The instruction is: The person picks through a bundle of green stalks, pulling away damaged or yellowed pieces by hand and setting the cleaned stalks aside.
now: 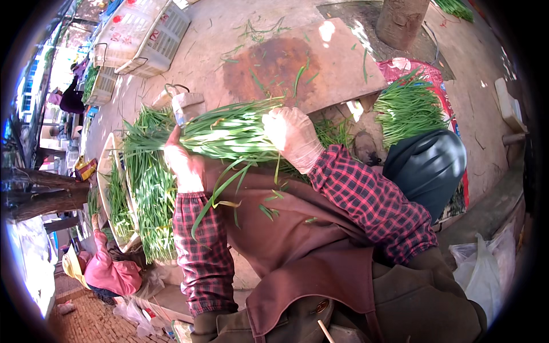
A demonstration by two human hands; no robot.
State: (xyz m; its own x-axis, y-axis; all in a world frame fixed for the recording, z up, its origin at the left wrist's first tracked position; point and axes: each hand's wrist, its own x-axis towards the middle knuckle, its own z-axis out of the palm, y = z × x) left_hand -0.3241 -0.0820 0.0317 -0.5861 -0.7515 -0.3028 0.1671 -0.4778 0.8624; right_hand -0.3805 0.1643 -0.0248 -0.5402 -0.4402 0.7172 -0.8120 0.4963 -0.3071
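Observation:
A loose bunch of long green leaves, likely garlic chives (231, 135), lies crosswise above the brown apron (274, 244) on my lap. My right hand (294, 136), in a pale thin glove, is closed around the bunch's right end. At the leafy left part, my left hand (184, 165) grips the bunch with its thumb raised; its fingers are mostly hidden. Several stray leaves droop from the bunch onto the apron, where short cut bits also lie. Beside my left forearm is a large heap of the same greens (154, 214).
A stained board (343, 64) lies ahead, strewn with leaf scraps. Right of it, a bundle of greens (409, 111) rests on a red printed sack (441, 90). White plastic crates (150, 47) stand at upper left. A person in pink (111, 274) sits at left by a crate (105, 171).

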